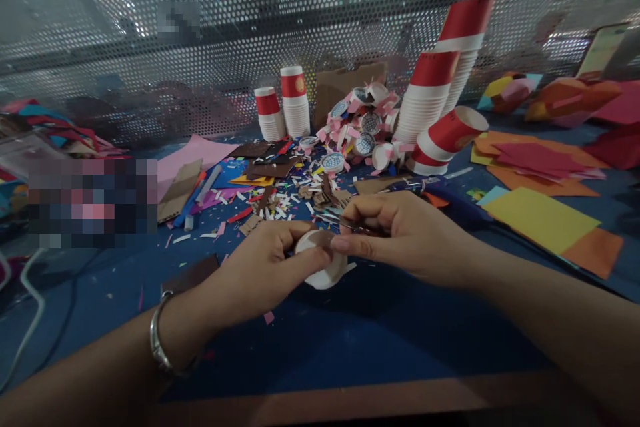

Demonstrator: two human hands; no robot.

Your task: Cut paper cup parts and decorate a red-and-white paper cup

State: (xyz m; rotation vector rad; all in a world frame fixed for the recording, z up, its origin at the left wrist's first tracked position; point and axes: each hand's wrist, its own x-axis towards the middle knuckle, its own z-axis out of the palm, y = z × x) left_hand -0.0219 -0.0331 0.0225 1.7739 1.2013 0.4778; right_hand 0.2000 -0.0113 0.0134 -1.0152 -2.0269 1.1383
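Note:
Near the middle of the head view, my left hand (270,267) is closed on a round white paper cup piece (325,277), with the thumb pressed over its face. My right hand (395,230) is closed around a slim metal tool (357,225), which looks like small scissors; its handles are hidden in the fingers and its thin points reach left, just behind the cup piece. The right thumb tip meets the cup piece's right edge. Small paper scraps (285,197) in white, brown and pink lie just beyond both hands.
A pile of decorated cup pieces (365,123) stands at the back, between short cup stacks (295,100) and taller leaning cup stacks (430,90). Colored paper sheets (543,217) lie right. Pens (200,193) and cardboard (183,190) lie left; a white cable (35,300) runs along the left edge.

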